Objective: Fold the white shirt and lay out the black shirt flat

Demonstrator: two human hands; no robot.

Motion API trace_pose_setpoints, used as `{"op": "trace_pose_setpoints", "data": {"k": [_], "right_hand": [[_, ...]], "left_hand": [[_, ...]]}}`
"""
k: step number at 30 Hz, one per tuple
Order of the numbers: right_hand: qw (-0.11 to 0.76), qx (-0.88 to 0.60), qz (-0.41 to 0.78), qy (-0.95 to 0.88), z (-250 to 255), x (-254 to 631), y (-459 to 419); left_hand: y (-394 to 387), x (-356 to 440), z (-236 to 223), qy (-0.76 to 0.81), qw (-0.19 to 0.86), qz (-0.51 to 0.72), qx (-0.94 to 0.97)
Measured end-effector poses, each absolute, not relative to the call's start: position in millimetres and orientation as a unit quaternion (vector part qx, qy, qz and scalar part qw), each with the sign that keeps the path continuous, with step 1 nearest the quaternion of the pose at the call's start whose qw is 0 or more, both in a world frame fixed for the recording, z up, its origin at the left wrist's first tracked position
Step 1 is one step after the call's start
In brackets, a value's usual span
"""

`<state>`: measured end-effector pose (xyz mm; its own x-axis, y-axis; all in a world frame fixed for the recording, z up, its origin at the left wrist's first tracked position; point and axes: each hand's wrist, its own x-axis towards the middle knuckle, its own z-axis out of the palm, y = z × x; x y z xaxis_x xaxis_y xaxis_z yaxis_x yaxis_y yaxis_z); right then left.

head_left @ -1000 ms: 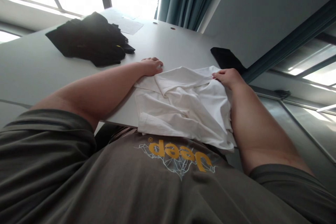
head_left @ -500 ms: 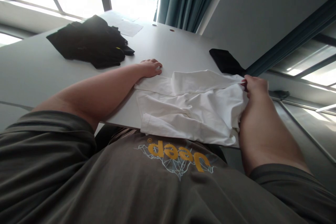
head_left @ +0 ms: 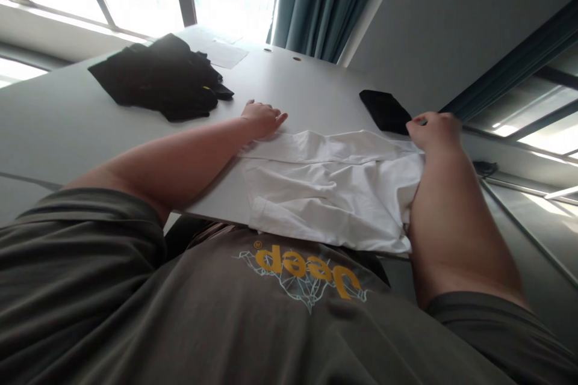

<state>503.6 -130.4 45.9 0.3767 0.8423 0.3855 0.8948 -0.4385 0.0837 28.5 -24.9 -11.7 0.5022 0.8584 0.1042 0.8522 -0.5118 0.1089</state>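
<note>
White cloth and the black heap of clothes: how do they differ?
The white cloth is pale; the black heap is dark. The white cloth lies fairly flat, though creased; the black heap is bunched up. The white cloth lies at the table's near edge; the black heap sits farther back, leftward. Both are fabric.

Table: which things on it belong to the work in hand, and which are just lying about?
Apparently in use:
white cloth, left hand near one end, right hand near the other

Seemingly just lying about:
dark cloth heap
folded black cloth
paper
</note>
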Motion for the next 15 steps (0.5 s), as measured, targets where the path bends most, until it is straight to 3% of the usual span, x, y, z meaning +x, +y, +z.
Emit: {"op": "trace_pose_setpoints", "data": {"k": [2, 5, 10, 15], "right_hand": [[0.099, -0.778, -0.069, -0.617, 44, 465, -128], [0.024, -0.715, 0.114, -0.689, 21, 416, -121], [0.027, -0.681, 0.088, -0.726, -18, 397, -103], [0.071, -0.672, 0.107, -0.729, -20, 414, -101]], "left_hand": [[-34, 33, -11, 0.462, 0.019, 0.056, 0.885], [-39, 34, -12, 0.41, 0.044, 0.026, 0.91], [-30, 26, -17, 0.409, 0.078, 0.01, 0.909], [-27, 25, -19, 0.438, 0.098, 0.024, 0.893]]}}
